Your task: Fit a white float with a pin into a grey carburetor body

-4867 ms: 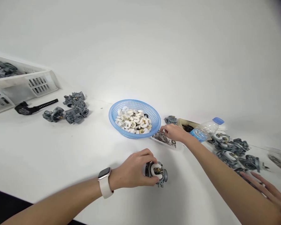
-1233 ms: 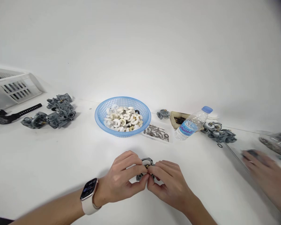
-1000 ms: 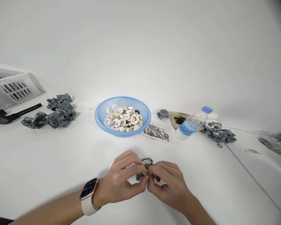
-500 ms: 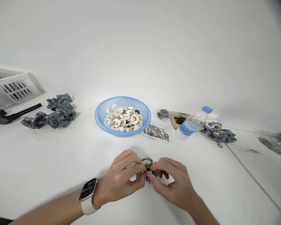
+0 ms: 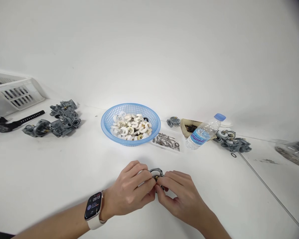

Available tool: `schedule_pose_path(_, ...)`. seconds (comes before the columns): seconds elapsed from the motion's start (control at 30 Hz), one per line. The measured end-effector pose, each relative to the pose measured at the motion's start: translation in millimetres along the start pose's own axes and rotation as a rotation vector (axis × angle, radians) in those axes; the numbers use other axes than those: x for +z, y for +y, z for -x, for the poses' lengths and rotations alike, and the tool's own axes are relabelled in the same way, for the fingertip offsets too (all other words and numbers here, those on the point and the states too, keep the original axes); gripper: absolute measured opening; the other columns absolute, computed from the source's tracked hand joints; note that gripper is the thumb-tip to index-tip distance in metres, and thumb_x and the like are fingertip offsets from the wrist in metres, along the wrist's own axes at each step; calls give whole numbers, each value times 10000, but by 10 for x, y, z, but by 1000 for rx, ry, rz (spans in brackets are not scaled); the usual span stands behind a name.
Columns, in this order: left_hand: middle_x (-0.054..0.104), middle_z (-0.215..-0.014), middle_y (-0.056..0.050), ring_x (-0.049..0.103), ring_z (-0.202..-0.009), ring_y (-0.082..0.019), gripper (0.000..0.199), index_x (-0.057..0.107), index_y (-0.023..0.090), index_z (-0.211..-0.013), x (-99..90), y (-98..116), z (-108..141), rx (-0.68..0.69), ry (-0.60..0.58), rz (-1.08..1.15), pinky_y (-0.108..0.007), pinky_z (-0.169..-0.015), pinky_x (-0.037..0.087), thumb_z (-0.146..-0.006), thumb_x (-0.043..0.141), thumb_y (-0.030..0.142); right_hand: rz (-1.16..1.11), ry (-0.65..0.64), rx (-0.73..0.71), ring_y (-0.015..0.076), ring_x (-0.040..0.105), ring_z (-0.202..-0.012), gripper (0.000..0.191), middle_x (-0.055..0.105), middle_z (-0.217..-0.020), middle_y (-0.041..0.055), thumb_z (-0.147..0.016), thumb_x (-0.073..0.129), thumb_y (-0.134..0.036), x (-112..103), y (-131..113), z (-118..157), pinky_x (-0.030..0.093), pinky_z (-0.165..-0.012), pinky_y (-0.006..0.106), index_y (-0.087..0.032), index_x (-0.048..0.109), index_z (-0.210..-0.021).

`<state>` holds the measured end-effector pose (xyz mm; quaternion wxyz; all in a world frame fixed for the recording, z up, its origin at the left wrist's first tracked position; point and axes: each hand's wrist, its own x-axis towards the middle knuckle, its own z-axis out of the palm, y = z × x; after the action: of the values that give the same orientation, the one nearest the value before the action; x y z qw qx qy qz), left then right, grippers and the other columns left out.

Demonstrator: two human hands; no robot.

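On white tabletop (image 5: 72, 166), left fingers (image 5: 146, 188) and right fingers (image 5: 167, 182) pinching grey part (image 5: 160, 171), blue basket (image 5: 131, 142) beyond, bottle (image 5: 199, 136) overlapping tan box (image 5: 183, 128)

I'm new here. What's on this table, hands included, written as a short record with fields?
left hand: fingertips at the metal part; smartwatch on wrist
right hand: fingertips at the same part; anything pinched can't be made out
blue basket: holds white pieces
white tray: holds pins; right of basket
bottle: blue-capped, right of tray
left side: white crate, black watch, more parts
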<state>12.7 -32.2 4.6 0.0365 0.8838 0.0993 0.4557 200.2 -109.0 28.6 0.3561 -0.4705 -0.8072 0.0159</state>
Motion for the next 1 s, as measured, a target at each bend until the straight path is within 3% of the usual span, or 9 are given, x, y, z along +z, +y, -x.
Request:
schedule_pose_path(0.37, 667, -783, -51, 599, -819, -212, 48, 635, 142, -903, -1, 9, 31, -7, -12, -15, -371, -741, 510, -889, 654, 99, 136, 62, -40, 113, 382, -503, 262, 478, -572, -40, -893, 562, -57, 52, -31, 4, 316, -503, 276, -205, 530, -678)
schedule_pose_path(0.63, 670, -795, -44, 589, -826, -207, 125, 646, 158, -925, -6, 24, -17, -95, -4, 65, -354, -728, 504, -865, 631, 50, -82, 151, 64, 101, 426, -492, 209, 521, -574, -48, -867, 556, -31, -36, -11, -39, 392, -473, 229, -211, 643, -805)
schedule_pose_path(1.0, 668, -793, -50, 573, -808, -206, 121, 617, 151, -865, -6, 45, -10, -72, 5, 106, -347, -721, 490, -858, 636, 32, -258, 104, 153, 101, 438, -498, 201, 556, -586, -37, -872, 542, -57, -59, -3, -53, 387, -465, 224, -203, 647, -780)
